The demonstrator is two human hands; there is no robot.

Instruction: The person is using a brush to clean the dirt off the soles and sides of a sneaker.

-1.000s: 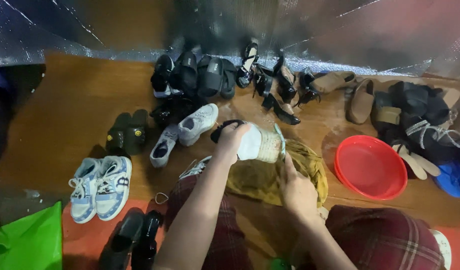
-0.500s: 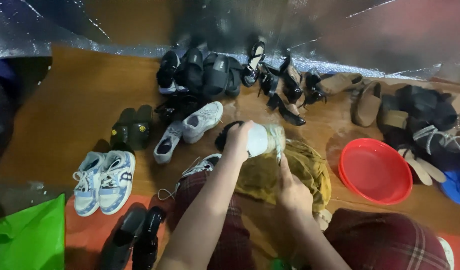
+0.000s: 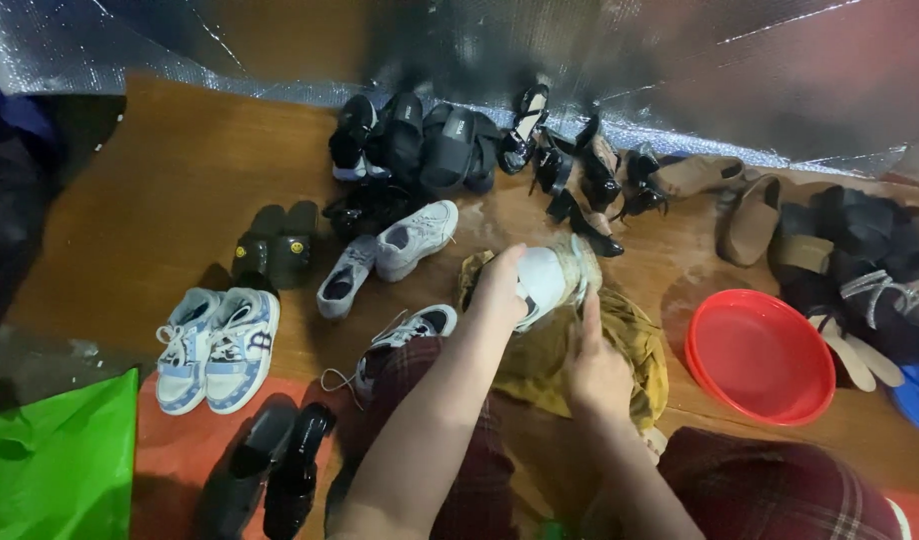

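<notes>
Left hand (image 3: 500,290) gripping white shoe (image 3: 542,283); right hand (image 3: 595,365) half-open, finger up against it, over yellow cloth (image 3: 635,345); could likely slip toward red bowl (image 3: 760,357) if loosened.

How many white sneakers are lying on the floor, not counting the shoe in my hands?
5: a blue-trimmed pair at left, two white sneakers in the middle, one by the knee. Others may be hidden.

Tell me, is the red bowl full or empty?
Empty. The red bowl sits on the wooden floor and shows only its bare red inside, with nothing lying in it.
</notes>
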